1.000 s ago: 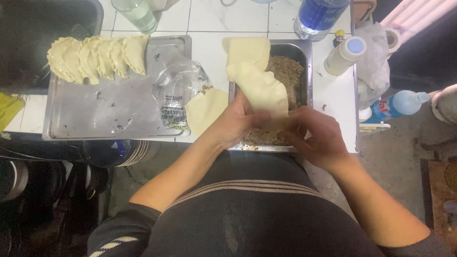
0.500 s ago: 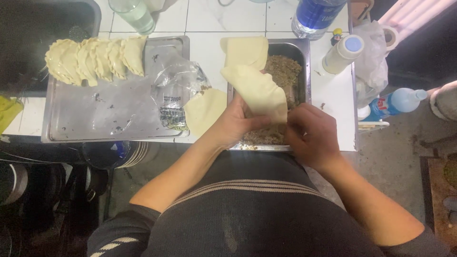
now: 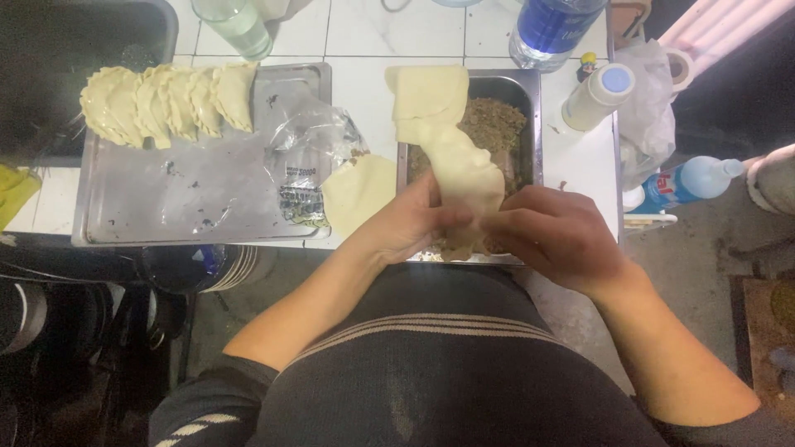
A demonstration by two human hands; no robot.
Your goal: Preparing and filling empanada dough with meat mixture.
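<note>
While folded: the pale dough round (image 3: 464,178) is pinched between both hands above the near end of the metal filling pan (image 3: 534,124), one edge flopping upward
Left hand (image 3: 410,223): closed on the dough's left side, thumb on top, forearm angled in from lower left
Right hand (image 3: 559,236): clamped on the right edge, knuckles up, wrist bent inward
Doing it well: by the look of it, even pressure along the seam and filling kept off the rim would seal it cleanly
Filling: brown minced mix (image 3: 493,124) in the pan, a spare round (image 3: 426,95) draped over its far corner
Nearby: another round (image 3: 358,192) and a crumpled plastic bag (image 3: 308,161) just left
Beyond: finished crimped pastries (image 3: 166,103) lined along the flat tray (image 3: 166,215)
</note>
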